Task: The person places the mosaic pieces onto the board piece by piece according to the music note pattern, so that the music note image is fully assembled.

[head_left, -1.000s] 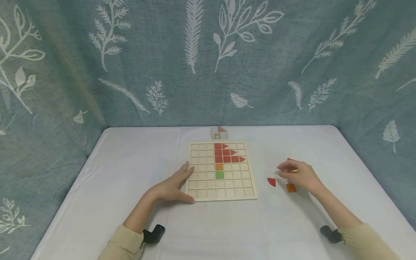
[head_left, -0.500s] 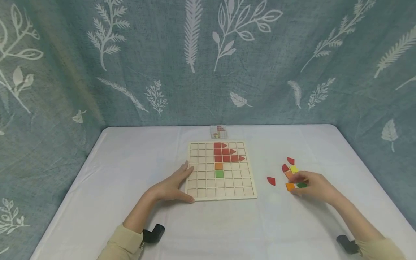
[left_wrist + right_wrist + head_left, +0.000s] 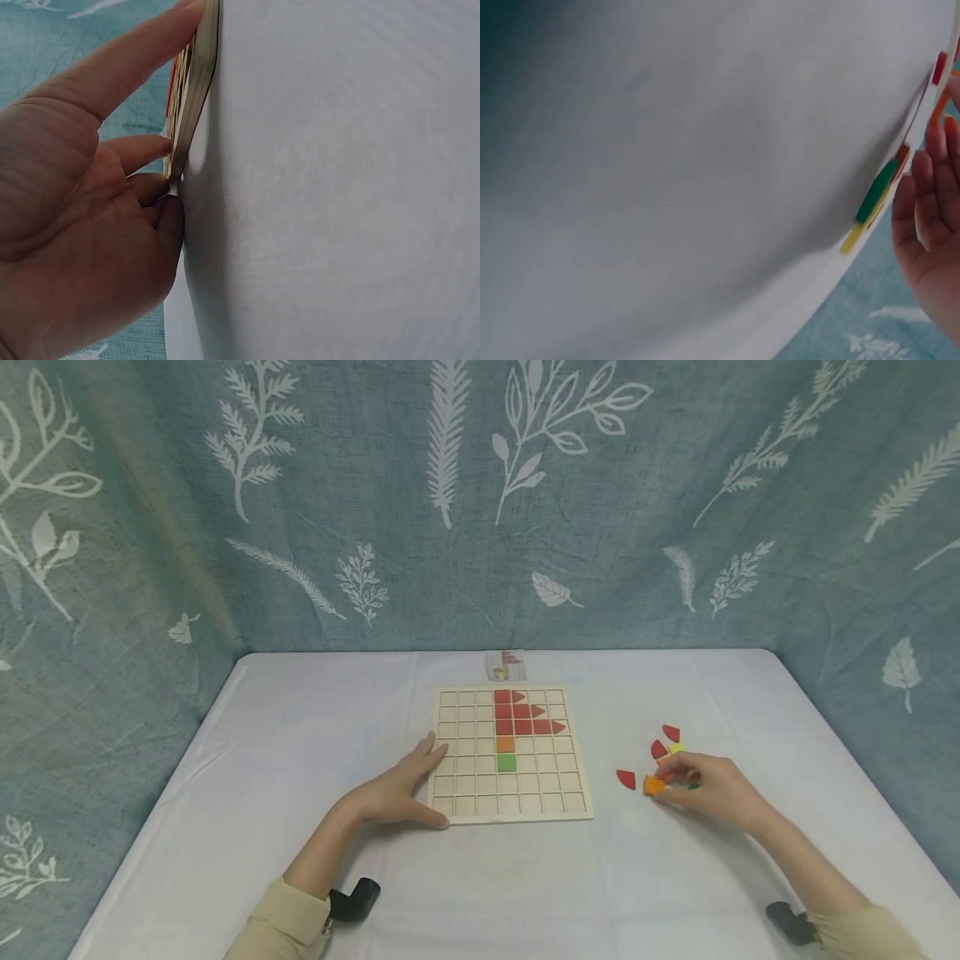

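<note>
In the head view my right hand pinches an orange square tile between fingers and thumb, low over the white table. The same orange tile shows edge-on at the fingertips in the right wrist view. My left hand rests at the near-left corner of a pale wooden grid board, fingers spread along its left side and thumb at the front edge. The left wrist view shows the thumb against the board's edge. On the board sit red squares and triangles, an orange square and a green square.
Red quarter-circle tiles lie right of the board, with a yellow tile near the others. A green tile is partly hidden by my hand in the head view. Behind the board lies a small picture card.
My right hand came down to the loose tiles, took hold of an orange square tile and shifted it slightly left. The left hand has stayed at the board's corner.
</note>
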A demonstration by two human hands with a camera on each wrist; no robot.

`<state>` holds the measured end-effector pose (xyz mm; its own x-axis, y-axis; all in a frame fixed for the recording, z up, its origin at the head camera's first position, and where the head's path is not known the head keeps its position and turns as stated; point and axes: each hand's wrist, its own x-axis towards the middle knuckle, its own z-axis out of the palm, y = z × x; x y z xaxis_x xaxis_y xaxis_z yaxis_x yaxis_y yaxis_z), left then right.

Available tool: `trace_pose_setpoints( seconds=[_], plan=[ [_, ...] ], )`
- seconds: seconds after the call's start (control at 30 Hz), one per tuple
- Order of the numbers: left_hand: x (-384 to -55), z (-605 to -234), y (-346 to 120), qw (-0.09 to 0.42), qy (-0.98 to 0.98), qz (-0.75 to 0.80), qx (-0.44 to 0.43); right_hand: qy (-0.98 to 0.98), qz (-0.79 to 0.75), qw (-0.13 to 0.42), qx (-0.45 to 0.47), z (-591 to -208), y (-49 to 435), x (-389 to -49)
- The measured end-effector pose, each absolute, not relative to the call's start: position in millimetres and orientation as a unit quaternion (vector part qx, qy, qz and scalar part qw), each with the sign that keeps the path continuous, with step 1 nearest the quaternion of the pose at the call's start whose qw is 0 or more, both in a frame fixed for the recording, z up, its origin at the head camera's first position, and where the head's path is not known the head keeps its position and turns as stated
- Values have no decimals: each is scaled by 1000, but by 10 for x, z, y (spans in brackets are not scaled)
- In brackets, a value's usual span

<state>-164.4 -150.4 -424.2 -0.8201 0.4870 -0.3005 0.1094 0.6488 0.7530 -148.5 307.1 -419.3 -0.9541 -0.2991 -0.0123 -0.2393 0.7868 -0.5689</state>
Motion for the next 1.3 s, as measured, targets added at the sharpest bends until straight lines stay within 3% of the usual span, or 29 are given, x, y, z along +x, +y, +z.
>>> trace_pose_setpoints(
  seconds=[0.33,0.8,1.3],
  plan=[
    [-1651,-4249,-1502,245,876,379,171,918,-368,84,-118,-4200,2599,-1628],
    [-1641,-4273,-1525,247,873,384,173,894,-355,135,-237,-4221,1614,-1807],
    [-1657,-4292,-1508,248,876,378,167,892,-314,94,-312,-4262,1306,-1842]
  ],
)
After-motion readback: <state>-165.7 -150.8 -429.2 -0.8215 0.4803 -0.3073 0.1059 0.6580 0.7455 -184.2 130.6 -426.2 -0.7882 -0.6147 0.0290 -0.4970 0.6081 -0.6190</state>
